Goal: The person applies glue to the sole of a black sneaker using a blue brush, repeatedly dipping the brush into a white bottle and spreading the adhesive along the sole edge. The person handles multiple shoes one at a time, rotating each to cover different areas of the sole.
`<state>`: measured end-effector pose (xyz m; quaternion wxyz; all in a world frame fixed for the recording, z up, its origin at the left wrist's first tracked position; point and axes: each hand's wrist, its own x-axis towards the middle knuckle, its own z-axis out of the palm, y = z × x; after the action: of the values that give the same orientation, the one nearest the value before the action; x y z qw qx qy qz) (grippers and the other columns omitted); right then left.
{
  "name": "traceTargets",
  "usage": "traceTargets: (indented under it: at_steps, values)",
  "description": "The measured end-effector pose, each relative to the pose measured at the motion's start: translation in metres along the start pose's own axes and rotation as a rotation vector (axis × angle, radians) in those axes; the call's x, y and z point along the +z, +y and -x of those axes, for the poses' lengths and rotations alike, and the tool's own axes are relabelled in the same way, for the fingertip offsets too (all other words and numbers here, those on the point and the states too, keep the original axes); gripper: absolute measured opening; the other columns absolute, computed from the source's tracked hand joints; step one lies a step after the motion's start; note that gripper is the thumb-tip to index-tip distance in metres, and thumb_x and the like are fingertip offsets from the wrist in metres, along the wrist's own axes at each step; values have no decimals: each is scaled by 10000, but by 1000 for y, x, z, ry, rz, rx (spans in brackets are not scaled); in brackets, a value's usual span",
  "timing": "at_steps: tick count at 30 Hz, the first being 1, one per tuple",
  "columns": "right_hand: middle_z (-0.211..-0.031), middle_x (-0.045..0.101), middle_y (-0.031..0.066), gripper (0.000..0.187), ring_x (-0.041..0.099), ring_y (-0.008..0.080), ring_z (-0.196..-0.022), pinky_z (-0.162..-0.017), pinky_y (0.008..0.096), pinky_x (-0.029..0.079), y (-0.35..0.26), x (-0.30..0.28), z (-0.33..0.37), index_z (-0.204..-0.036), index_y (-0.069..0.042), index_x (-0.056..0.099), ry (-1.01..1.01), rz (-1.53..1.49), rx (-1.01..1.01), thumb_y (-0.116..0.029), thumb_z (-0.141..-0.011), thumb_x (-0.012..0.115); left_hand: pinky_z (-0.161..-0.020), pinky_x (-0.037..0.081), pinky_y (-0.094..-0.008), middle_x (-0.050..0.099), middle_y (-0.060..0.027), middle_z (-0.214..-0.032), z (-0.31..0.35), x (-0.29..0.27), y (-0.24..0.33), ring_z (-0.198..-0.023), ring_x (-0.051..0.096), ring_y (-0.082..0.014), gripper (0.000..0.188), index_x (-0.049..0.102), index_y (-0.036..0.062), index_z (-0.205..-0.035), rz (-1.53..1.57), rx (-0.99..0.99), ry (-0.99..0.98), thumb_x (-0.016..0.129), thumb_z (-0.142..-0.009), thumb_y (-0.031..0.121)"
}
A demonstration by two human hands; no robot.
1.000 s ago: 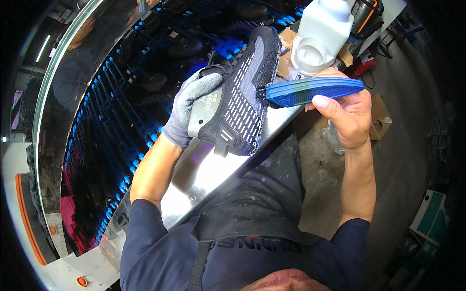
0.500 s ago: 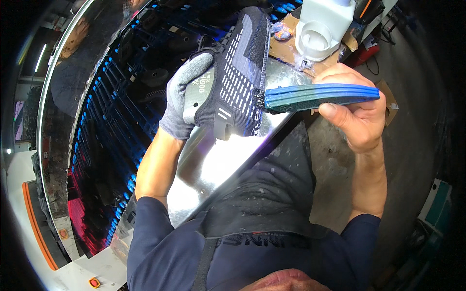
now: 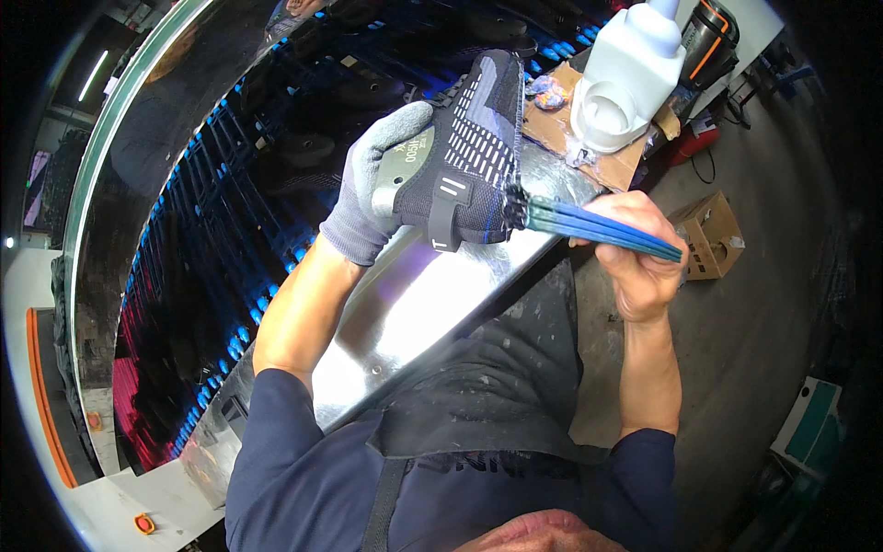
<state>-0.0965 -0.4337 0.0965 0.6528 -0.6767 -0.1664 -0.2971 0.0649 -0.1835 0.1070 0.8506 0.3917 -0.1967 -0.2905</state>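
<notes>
Just above centre, toward twelve o'clock, the gloved left hand (image 3: 368,184) grips a dark shoe (image 3: 469,170) with its grey-green last (image 3: 401,177), while the bare right hand (image 3: 646,267) grasps a blue brush (image 3: 602,228), bristles at the shoe's edge. Toward one o'clock, a white bottle (image 3: 635,74) crowds the cardboard (image 3: 552,129) on the metal worktop (image 3: 405,322); blue-tipped rods (image 3: 235,348) fill ten, a carton (image 3: 708,239) three. Pale characters (image 3: 418,149) mark the last; dark lettering (image 3: 497,464) crosses the shirt (image 3: 460,506).

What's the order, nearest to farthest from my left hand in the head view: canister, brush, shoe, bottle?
1. Shoe, in the left hand.
2. Brush, right of the shoe, in the right hand.
3. Bottle, upper right.
4. Canister, beyond the bottle.
</notes>
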Motion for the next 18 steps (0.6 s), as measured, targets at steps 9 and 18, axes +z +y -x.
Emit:
traceTargets:
  at_steps: [9,18]
  values:
    - [-899,735,106,193,700,163,-809,-764,281,569,-25,-16,-48,-1092,68,706,-66,-94,195,-51,-940,715,-950,627,-406,722,-186,-1210,-4,-10,3,-1072,732,-275,318,645,-22,-1275,56,-79,155,534,-1069,195]
    - [-975,732,167,199,696,252,-889,-838,353,546,-49,-29,-61,-1042,60,732,-340,265,-157,-15,-864,783,-1010,612,-394,689,-197,-1285,-7,-6,9,-1145,710,-269,331,604,-30,-1358,-495,142,179,557,-1053,90]
